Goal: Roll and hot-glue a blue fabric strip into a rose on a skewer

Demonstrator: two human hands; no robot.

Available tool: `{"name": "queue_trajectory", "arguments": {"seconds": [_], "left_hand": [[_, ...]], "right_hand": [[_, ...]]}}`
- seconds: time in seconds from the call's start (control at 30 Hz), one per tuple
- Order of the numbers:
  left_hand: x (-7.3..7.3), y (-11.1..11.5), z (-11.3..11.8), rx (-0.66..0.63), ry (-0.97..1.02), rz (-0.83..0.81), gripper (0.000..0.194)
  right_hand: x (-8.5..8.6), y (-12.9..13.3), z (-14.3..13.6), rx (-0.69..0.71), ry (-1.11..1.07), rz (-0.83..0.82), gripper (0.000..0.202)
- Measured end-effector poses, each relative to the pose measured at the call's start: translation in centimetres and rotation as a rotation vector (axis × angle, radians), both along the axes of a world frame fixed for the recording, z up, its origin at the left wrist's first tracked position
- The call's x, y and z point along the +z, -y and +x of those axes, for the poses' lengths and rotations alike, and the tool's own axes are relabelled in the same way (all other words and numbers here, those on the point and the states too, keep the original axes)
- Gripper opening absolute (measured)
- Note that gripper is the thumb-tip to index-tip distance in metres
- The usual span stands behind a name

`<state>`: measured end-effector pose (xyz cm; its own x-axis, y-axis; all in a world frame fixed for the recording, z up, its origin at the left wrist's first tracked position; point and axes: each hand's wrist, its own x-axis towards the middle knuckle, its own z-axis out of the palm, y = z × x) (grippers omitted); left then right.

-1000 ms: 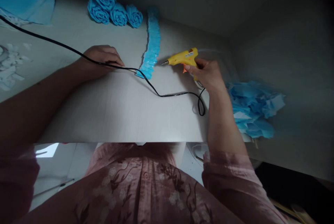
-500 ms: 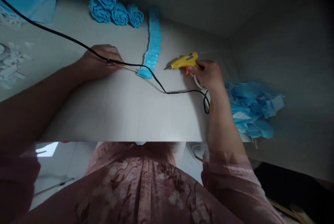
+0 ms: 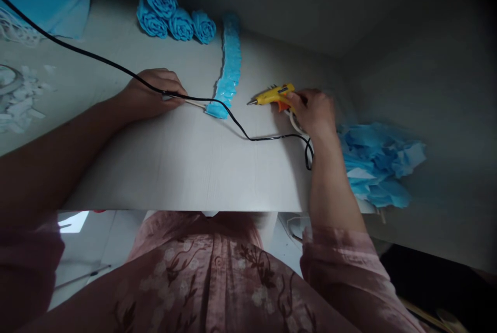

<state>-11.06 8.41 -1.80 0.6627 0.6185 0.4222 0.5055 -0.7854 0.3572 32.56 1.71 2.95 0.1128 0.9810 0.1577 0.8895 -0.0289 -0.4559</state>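
Note:
My left hand (image 3: 157, 93) is closed on a thin stick (image 3: 196, 103), whose tip meets the lower end of a ruffled blue strip (image 3: 230, 66) lying on the table. To the right, my right hand (image 3: 313, 110) has its fingers round a yellow glue gun (image 3: 272, 95) with an orange trigger. The gun's nozzle points left toward the strip, apart from it. A black cord (image 3: 267, 138) passes over my left hand and the strip's lower end.
Several blue rosettes (image 3: 181, 25) sit at the back of the table (image 3: 202, 177). Blue sheets (image 3: 50, 1) and white scraps (image 3: 23, 102) lie at the left. Crumpled blue material (image 3: 382, 159) is beside my right forearm.
The glue gun has tilted flatter and sits slightly lower, with my right hand shifted a little on it. My left hand still holds the stick. The whole view has moved slightly.

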Motion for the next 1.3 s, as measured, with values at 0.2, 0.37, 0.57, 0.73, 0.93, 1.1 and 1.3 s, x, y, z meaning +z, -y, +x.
{"name": "queue_trajectory", "arguments": {"seconds": [0.2,0.37,0.57,0.73,0.93,1.1,1.3], "left_hand": [[0.0,0.1,0.1,-0.01,0.042,-0.017,0.034],[0.3,0.1,0.1,0.006,0.025,-0.068,0.04],[0.4,0.2,0.3,0.026,0.036,-0.097,0.044],[0.2,0.2,0.2,0.022,0.007,-0.077,0.046],[0.6,0.1,-0.1,0.007,-0.064,-0.071,0.064],[0.5,0.1,-0.4,-0.006,-0.038,-0.063,0.061],[0.2,0.3,-0.2,0.047,-0.034,-0.04,0.047]], "right_hand": [[0.8,0.4,-0.5,0.017,-0.077,0.074,0.043],[0.9,0.5,-1.4,-0.063,0.096,0.172,0.046],[1.5,0.9,-2.3,-0.092,0.105,0.191,0.034],[1.7,1.1,-2.4,-0.093,0.069,0.152,0.036],[1.8,0.6,-2.1,-0.218,0.147,0.108,0.04],[1.8,0.7,-2.4,-0.202,0.172,-0.023,0.041],[1.2,0.6,-2.3,-0.093,0.195,-0.071,0.041]]}}
